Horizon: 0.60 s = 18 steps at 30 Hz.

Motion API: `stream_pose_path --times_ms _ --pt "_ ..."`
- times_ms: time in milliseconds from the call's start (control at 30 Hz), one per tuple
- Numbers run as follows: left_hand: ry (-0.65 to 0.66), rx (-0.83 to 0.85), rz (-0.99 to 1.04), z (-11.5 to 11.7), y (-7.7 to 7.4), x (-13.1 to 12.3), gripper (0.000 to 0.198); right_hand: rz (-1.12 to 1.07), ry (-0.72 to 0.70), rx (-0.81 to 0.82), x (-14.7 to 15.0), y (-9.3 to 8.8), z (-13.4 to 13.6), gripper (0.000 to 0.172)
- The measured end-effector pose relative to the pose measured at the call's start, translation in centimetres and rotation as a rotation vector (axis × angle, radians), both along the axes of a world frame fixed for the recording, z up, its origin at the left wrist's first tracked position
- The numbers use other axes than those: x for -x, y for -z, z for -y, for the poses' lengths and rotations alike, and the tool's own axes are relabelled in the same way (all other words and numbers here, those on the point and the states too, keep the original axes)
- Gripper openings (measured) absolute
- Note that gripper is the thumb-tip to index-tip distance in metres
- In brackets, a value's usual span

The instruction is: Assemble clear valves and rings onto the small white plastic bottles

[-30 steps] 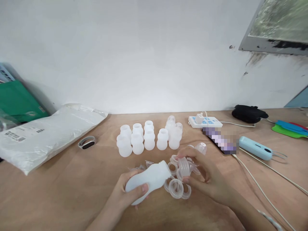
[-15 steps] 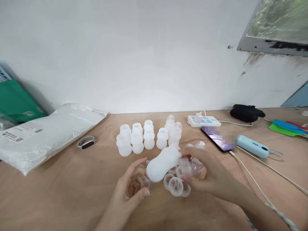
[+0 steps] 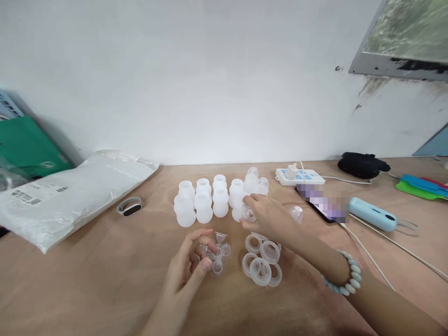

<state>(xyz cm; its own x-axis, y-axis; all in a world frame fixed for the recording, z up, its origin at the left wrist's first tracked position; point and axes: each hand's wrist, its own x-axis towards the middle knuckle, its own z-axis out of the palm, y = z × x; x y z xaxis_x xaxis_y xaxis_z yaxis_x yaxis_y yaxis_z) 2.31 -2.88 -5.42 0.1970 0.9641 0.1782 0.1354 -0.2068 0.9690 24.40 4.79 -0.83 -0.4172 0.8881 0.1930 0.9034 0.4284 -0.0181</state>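
Note:
My left hand (image 3: 191,261) is half curled with thumb and fingers apart. It hovers at the left side of a pile of small clear teats (image 3: 217,252), and I see nothing held in it. My right hand (image 3: 262,217) reaches to the front of the bottle group, its fingers closed around a clear domed cap (image 3: 248,213) that faces me. Right beside the fingers is a milky white bottle (image 3: 238,213), partly covered by them; whether they touch it I cannot tell. Several like white bottles (image 3: 186,214) stand upright to the left. Clear rings (image 3: 260,272) lie heaped below my right forearm.
Two bottles with clear domes (image 3: 252,177) stand behind my right hand. A loose clear cap (image 3: 297,213), a phone (image 3: 317,203), a power strip (image 3: 311,176), a blue device (image 3: 373,214) and cables lie right. A fitness band (image 3: 129,206) and white parcel (image 3: 80,189) lie left.
My right hand has moved back and left to the bottle group. The white bottle that was tilted between my hands is gone from there. The left hand stays low, near the teats.

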Motion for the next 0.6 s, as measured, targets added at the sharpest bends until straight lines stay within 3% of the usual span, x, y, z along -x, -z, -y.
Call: stream_pose_path --times_ms 333,467,600 --pt "-0.014 0.0 -0.02 0.1 -0.2 0.0 0.042 -0.002 0.013 -0.033 0.4 0.0 -1.9 0.023" --pt "-0.021 -0.015 -0.048 0.0 0.1 -0.1 0.036 -0.069 0.009 -0.053 0.1 -0.3 -0.5 0.034" --pt "-0.007 0.026 -0.074 0.1 0.0 -0.3 0.029 -0.418 -0.133 0.009 0.0 -0.2 2.7 0.04"
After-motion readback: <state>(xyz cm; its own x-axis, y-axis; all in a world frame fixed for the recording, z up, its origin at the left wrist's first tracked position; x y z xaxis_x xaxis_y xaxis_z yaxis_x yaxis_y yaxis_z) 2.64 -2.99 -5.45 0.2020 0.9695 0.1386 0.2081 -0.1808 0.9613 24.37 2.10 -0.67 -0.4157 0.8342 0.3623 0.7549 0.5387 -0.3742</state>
